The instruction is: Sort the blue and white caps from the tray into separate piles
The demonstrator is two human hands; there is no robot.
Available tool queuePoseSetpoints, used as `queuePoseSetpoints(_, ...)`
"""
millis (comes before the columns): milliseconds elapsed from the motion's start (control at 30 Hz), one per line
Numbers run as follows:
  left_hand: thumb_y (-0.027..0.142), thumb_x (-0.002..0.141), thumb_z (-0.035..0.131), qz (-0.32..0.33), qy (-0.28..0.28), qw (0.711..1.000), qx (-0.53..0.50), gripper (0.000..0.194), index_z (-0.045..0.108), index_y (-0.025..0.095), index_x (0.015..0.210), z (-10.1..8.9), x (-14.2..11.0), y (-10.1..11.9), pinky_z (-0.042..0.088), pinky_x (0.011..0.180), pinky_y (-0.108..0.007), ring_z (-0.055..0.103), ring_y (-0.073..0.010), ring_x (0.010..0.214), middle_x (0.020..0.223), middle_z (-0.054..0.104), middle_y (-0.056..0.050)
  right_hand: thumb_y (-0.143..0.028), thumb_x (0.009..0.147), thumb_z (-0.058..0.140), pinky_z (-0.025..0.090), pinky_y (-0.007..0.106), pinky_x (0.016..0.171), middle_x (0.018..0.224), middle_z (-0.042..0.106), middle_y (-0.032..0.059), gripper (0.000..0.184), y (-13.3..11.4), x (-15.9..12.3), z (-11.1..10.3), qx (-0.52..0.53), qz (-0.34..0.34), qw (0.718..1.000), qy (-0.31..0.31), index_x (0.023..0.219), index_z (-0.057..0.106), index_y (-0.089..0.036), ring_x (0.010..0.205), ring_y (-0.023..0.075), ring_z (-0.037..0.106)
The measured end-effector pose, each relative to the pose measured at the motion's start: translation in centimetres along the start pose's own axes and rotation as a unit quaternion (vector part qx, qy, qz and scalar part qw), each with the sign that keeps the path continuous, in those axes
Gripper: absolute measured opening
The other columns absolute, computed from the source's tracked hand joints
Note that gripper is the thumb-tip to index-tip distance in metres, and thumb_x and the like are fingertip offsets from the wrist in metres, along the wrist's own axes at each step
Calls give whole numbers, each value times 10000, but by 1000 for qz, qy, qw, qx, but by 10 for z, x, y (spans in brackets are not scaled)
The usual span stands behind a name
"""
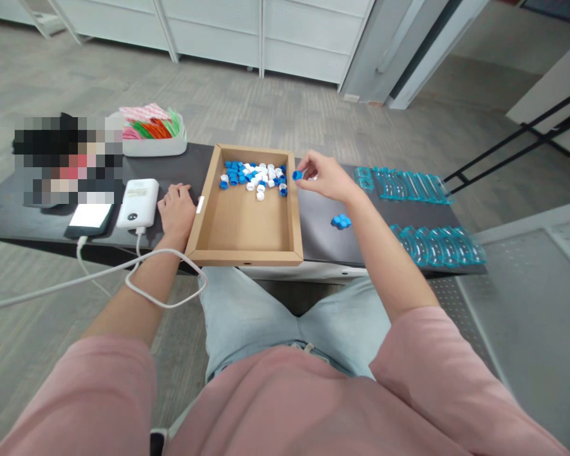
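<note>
My right hand (pixel 323 175) pinches a small blue cap-like piece (pixel 297 175) between thumb and fingertips, just above the right wall of a shallow cardboard box (pixel 244 231). Inside the box, mostly toward its far side, lie many loose blue pieces (pixel 232 174) and white pieces (pixel 260 196) of a similar size. A small cluster of blue pieces (pixel 341 221) rests on the dark table under my right forearm. My left hand (pixel 177 209) lies palm down on the table against the box's left side, fingers stretched out and holding nothing.
Clear teal plastic parts stand in a far row (pixel 411 185) and a near row (pixel 439 245) on the right. A white power bank (pixel 139 201) and a phone (pixel 90 216) sit left, their white cable (pixel 171 252) crossing my left forearm. Behind them is a white basket (pixel 156 149) of colourful strips.
</note>
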State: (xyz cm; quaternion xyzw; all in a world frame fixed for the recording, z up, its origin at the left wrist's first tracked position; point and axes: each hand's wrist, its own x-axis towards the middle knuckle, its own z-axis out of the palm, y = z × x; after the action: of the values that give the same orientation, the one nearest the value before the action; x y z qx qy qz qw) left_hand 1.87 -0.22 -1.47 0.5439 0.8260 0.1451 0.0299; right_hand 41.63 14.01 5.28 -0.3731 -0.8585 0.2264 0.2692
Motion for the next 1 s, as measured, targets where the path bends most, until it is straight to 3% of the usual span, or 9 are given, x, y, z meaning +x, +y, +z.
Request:
queuePoseSetpoints(100,191,1198,343,-8,-15,1000,-16,613,620,55,1728,-3,0,1,414,1345,-572,594,-442,1636,1795,573,-347,-554,1002,906,673,424,926,1077,834,51,384,10,-63,-33,27,37,996,75,1221,767,-271,942,254,776)
queuePoseSetpoints(167,193,1205,327,-12,-23,999,-19,618,607,50,1737,-4,0,2,400,1364,-585,573,-448,1660,1816,554,-344,-575,1002,878,674,444,932,1103,836,62,387,18,-109,-44,34,68,990,117,1228,774,-278,937,260,773)
queuePoseSetpoints(300,200,1206,292,-12,-40,999,-1,641,580,19,1750,-9,0,4,417,1368,-607,566,-471,1669,1820,536,-354,-618,975,841,682,512,951,1079,839,80,417,30,-186,-40,32,148,977,150,1224,801,-285,914,292,778)
queuePoseSetpoints(400,204,1195,297,-8,-39,999,24,637,579,15,1734,-12,-1,7,458,1345,-593,589,-464,1648,1793,551,-362,-659,932,846,682,565,893,1054,852,106,418,34,-219,-26,25,193,970,147,1162,817,-311,837,323,755)
queuePoseSetpoints(633,212,1179,318,-5,-35,999,23,614,596,58,1704,-14,-1,7,476,1338,-606,587,-463,1644,1775,569,-362,-735,915,825,671,652,939,1135,851,114,424,31,-233,-2,19,210,965,158,1177,837,-402,850,363,724)
queuePoseSetpoints(1000,219,1193,301,-13,-54,998,20,656,548,8,1763,-11,4,3,443,1371,-634,562,-491,1695,1828,487,-383,-628,990,759,655,656,963,1113,841,116,252,33,-235,3,3,200,968,151,1081,800,-396,916,387,736)
